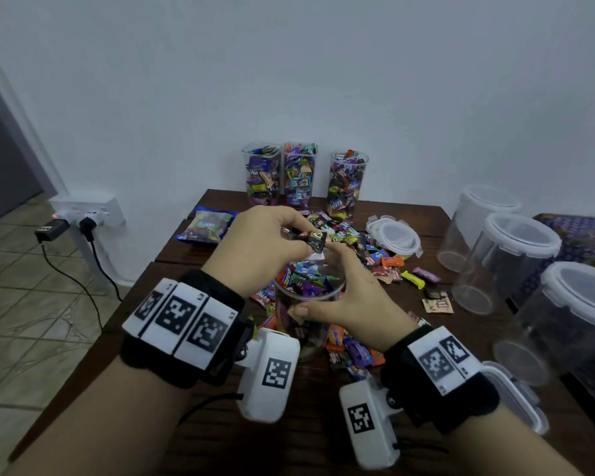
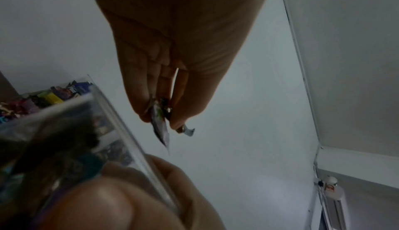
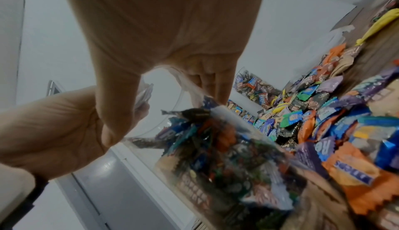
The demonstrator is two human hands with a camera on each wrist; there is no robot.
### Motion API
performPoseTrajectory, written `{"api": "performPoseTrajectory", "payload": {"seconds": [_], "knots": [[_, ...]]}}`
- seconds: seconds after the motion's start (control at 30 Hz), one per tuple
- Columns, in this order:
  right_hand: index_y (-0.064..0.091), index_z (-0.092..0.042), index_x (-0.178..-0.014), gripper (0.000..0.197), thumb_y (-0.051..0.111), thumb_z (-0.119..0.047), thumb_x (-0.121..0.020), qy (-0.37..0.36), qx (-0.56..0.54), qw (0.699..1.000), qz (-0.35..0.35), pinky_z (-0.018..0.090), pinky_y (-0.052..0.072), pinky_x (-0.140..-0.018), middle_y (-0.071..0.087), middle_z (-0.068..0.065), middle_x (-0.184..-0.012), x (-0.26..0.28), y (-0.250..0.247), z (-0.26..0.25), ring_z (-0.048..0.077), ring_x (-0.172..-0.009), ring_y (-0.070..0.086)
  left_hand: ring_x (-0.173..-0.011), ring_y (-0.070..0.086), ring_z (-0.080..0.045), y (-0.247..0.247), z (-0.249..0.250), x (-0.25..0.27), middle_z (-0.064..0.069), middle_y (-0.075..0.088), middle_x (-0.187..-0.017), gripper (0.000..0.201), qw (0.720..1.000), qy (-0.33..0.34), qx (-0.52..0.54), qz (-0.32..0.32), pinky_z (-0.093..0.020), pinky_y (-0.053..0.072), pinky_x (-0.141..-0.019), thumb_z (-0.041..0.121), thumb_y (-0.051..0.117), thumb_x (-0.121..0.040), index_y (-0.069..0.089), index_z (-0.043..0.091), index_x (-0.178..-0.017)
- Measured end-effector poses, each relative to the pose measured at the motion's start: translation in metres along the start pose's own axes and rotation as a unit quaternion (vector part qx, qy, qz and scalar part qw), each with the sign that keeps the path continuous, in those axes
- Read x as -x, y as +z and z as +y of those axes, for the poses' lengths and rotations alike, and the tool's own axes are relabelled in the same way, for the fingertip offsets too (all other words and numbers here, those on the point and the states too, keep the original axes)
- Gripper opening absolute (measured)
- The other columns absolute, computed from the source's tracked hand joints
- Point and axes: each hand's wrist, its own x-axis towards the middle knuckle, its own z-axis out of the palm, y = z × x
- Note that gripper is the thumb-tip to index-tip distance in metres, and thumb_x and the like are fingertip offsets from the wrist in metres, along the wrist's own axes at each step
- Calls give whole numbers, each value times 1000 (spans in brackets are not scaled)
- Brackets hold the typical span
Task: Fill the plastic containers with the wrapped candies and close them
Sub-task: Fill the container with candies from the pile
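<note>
A clear plastic container [image 1: 308,305], filled with wrapped candies nearly to its rim, stands at the middle of the dark wooden table [image 1: 220,424]. My right hand [image 1: 337,286] grips it at the rim, thumb on the near wall and fingers round the far side; the right wrist view shows the same grip [image 3: 164,110] on the container [image 3: 215,148]. My left hand [image 1: 301,235] hovers just above the opening and pinches a few dark wrapped candies [image 1: 311,239]. In the left wrist view the candies [image 2: 161,126] hang from my fingertips [image 2: 179,122] over the container [image 2: 71,127].
Three filled, lidless containers [image 1: 299,173] stand by the back wall. Loose candies [image 1: 371,250] spread across the table beside stacked lids [image 1: 394,235]. Three empty lidded containers [image 1: 509,262] line the right edge. A candy bag [image 1: 207,225] lies back left, a lid [image 1: 516,396] near right.
</note>
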Motion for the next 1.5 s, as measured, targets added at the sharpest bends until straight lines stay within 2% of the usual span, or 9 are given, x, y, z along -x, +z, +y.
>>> {"api": "performPoseTrajectory", "payload": {"seconds": [0.07,0.13,0.33,0.5,0.67,0.93,1.1,1.23,1.5], "knots": [[18,-22,-147,103,83,-32,-68,-2,3,1000,-1,25,33,-104,36,-17,-128,-1,0,0,3,-124,39,-64,60,-19,3,1,2,1,63,-66,23,1000,5,-15,-11,-32,43,-60,13,72,-78,63,35,-78],[17,-21,-148,103,82,-32,-69,-1,6,1000,-3,21,31,-99,35,-17,-128,0,0,0,0,-120,37,-57,51,-8,6,0,3,9,55,-62,19,999,6,-40,-17,-23,36,-54,14,70,-79,65,32,-84],[20,-22,-147,99,81,-34,-70,-4,20,1000,-4,20,30,-94,38,-12,-131,-1,-2,0,1,-118,37,-73,54,-10,11,-1,5,15,49,-74,21,993,18,-115,-20,-19,39,-60,20,68,-82,68,24,-102],[23,-22,-145,98,82,-35,-68,-8,21,1000,2,26,35,-101,40,-8,-140,-1,-2,2,9,-127,40,-77,52,-3,11,-2,6,20,49,-82,29,992,21,-117,-28,-6,34,-60,19,67,-81,67,26,-109],[20,-19,-147,101,82,-32,-68,-12,8,1000,1,20,32,-97,42,-9,-141,-3,0,4,5,-126,41,-84,61,-6,12,-5,6,6,65,-94,28,996,21,-79,-35,-21,49,-75,21,70,-81,67,26,-109],[12,-25,-148,107,81,-36,-68,-9,31,999,-21,21,31,-99,42,-14,-135,-2,-4,10,1,-123,38,-86,55,5,9,-20,7,13,57,-98,11,993,30,22,110,-2,37,-69,24,64,-87,64,33,-93],[17,-28,-148,106,79,-45,-63,6,164,980,-114,34,33,-107,36,-7,-144,-1,-19,27,12,-132,33,-88,60,-19,-1,-45,5,-4,62,-100,14,994,-50,-9,101,-35,48,-81,17,60,-89,64,29,-96],[6,-25,-151,100,71,-42,-78,59,326,929,-166,38,28,-111,13,-2,-155,-5,-27,37,21,-142,16,-90,56,-13,-2,-67,8,4,59,-94,19,988,-112,-96,37,-27,40,-78,19,59,-90,66,22,-107],[-5,-26,-151,110,73,-45,-76,127,409,881,-202,44,26,-114,0,4,-159,-22,-30,47,26,-145,7,-123,46,-23,18,-90,1,1,31,-148,79,896,-154,-315,-273,-42,47,-94,35,74,-75,32,34,-142]]}}
